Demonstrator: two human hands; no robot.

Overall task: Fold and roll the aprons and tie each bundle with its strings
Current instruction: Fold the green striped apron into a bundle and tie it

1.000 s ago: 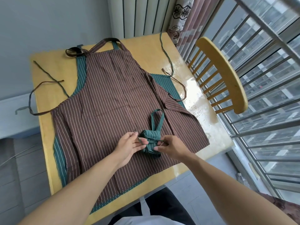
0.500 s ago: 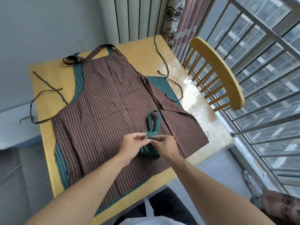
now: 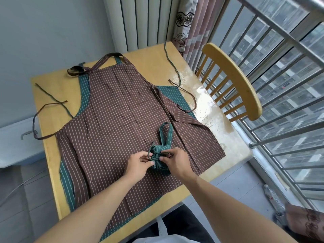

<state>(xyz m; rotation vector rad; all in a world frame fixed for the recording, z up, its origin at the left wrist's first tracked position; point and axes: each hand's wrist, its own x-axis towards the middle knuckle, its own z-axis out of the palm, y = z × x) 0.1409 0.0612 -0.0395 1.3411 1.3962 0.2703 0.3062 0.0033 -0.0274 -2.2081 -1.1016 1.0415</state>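
A green striped bundle (image 3: 160, 159), an apron rolled tight, lies on the brown apron (image 3: 122, 123) close to the near edge of the tabletop (image 3: 215, 123), right of the middle. Its neck loop (image 3: 165, 133) sticks out from the far end and lies flat on the brown cloth. A thin green string (image 3: 151, 156) crosses the roll, looped at the left side.

The left hand (image 3: 138, 164) sits just left of the bundle, thumb and forefinger pinching the string. The right hand (image 3: 176, 159) is on the bundle's right side, its fingers (image 3: 166, 153) curled over the roll and pinching the other string end. Both hands touch the bundle, and the forearms reach in from the near edge.

The brown apron lies spread flat over most of the tabletop, bib toward the far edge, hem toward the near edge. A green apron (image 3: 171, 94) lies under it and shows along the left edge, the near hem and at the right side, where a brown corner is folded back. The brown neck strap (image 3: 112, 56) loops near the far edge. Brown and green strings (image 3: 50, 104) trail over the left edge of the tabletop; others (image 3: 175, 76) curl toward the far right corner.

A wooden chair (image 3: 240, 83) stands at the right edge, its back beside a metal railing (image 3: 284, 95). A radiator (image 3: 140, 21) and a curtain (image 3: 191, 23) stand beyond the far edge.
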